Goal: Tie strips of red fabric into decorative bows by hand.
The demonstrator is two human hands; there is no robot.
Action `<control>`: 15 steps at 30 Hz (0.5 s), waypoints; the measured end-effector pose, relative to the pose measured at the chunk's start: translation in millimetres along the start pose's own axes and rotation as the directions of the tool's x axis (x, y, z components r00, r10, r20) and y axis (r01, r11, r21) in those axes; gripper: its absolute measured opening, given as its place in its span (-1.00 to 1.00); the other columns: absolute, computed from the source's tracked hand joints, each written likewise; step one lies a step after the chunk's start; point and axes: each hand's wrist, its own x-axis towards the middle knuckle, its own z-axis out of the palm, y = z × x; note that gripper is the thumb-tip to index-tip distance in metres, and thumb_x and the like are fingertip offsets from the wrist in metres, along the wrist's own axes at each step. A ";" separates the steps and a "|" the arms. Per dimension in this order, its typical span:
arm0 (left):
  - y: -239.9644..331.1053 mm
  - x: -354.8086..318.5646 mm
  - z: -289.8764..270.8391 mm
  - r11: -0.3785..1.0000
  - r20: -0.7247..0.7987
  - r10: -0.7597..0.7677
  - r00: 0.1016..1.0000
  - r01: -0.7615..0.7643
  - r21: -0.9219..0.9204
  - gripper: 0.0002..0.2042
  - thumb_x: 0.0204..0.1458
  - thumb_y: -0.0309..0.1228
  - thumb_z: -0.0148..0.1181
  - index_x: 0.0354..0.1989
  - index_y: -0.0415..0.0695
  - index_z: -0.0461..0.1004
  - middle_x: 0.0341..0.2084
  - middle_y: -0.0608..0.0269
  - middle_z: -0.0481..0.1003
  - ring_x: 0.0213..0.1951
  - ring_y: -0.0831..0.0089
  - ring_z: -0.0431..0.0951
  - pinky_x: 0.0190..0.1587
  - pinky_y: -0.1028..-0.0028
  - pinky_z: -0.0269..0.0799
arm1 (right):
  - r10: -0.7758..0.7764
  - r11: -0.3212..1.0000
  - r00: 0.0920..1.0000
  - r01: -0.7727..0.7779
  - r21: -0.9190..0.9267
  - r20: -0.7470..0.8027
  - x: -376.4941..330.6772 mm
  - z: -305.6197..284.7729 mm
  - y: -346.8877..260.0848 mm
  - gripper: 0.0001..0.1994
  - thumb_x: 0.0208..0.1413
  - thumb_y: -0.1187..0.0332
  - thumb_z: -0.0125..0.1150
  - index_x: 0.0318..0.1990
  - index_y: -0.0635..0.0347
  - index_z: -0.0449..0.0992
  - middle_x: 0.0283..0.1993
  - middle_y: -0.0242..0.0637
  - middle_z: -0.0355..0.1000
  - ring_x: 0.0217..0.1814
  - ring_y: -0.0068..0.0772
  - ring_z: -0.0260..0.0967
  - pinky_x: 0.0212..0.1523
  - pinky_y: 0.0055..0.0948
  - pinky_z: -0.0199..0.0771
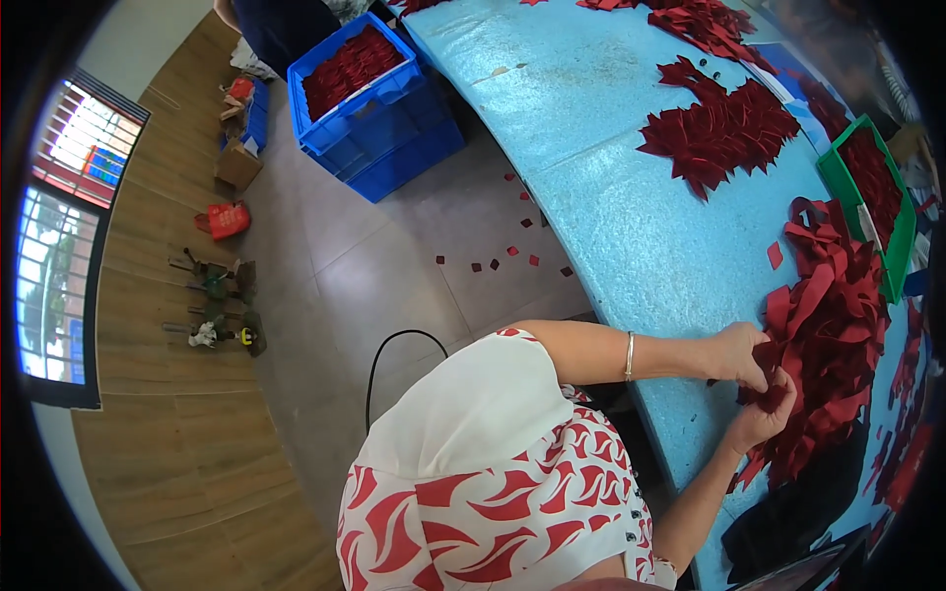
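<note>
At the near right of the blue table (pixel 631 227), both hands meet at the edge of a loose heap of dark red satin ribbon strips (pixel 833 335). My left hand (pixel 737 355), with a bracelet at its wrist, pinches a ribbon piece (pixel 769 362). Just nearer, my right hand (pixel 759 422) has its thumb and fingers closed on the same bit of ribbon. The fingers partly cover the piece, so its ends cannot be made out. Further along the table lies a flatter pile of pointed red ribbon pieces (pixel 729 128).
A green crate (pixel 838 182) of red pieces borders the heap on the right. Black cloth (pixel 798 522) lies at the near edge. Beyond the table's left edge stand stacked blue crates (pixel 404 138) with red pieces on top. Small scraps (pixel 512 251) dot the floor. A person (pixel 286 30) is at far left.
</note>
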 end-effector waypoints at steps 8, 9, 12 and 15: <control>-11.2 0.3 15.7 0.958 0.013 0.159 0.987 -0.157 0.240 -0.83 -0.36 -0.52 0.22 -0.51 -0.28 0.47 -0.63 0.24 0.48 -0.49 0.58 0.45 -0.42 0.53 0.37 | 0.147 0.982 0.986 -0.154 0.107 0.072 1.3 -10.1 -9.2 -0.82 0.07 0.49 -0.09 -0.18 0.34 0.37 -0.25 -0.33 0.36 -0.24 -0.50 0.30 -0.18 -0.57 0.34; -11.5 3.1 15.2 0.950 0.050 0.188 0.981 -0.194 0.246 -0.83 -0.36 -0.52 0.22 -0.51 -0.28 0.47 -0.62 0.24 0.48 -0.48 0.58 0.45 -0.41 0.53 0.37 | 0.134 0.978 0.986 -0.148 0.145 0.100 2.0 -10.7 -12.6 -0.82 0.08 0.48 -0.08 -0.18 0.33 0.36 -0.28 -0.36 0.36 -0.27 -0.53 0.30 -0.24 -0.62 0.33; -12.2 11.8 16.0 0.930 0.134 0.240 0.961 -0.268 0.253 -0.84 -0.35 -0.52 0.22 -0.51 -0.28 0.47 -0.60 0.24 0.49 -0.47 0.60 0.45 -0.40 0.53 0.38 | 0.108 0.977 0.991 -0.121 0.177 0.083 3.8 -5.2 -21.2 -0.83 0.08 0.46 -0.06 -0.20 0.32 0.36 -0.29 -0.37 0.35 -0.28 -0.55 0.30 -0.27 -0.64 0.33; -0.2 12.4 18.5 0.960 0.070 0.083 0.994 -0.099 0.264 -0.85 -0.34 -0.54 0.20 -0.50 -0.28 0.47 -0.57 0.23 0.50 -0.44 0.59 0.46 -0.36 0.53 0.38 | 0.080 0.984 0.997 -0.078 0.159 -0.008 11.1 -6.7 -21.9 -0.82 0.04 0.43 -0.02 -0.23 0.33 0.37 -0.26 -0.34 0.34 -0.23 -0.52 0.30 -0.23 -0.60 0.34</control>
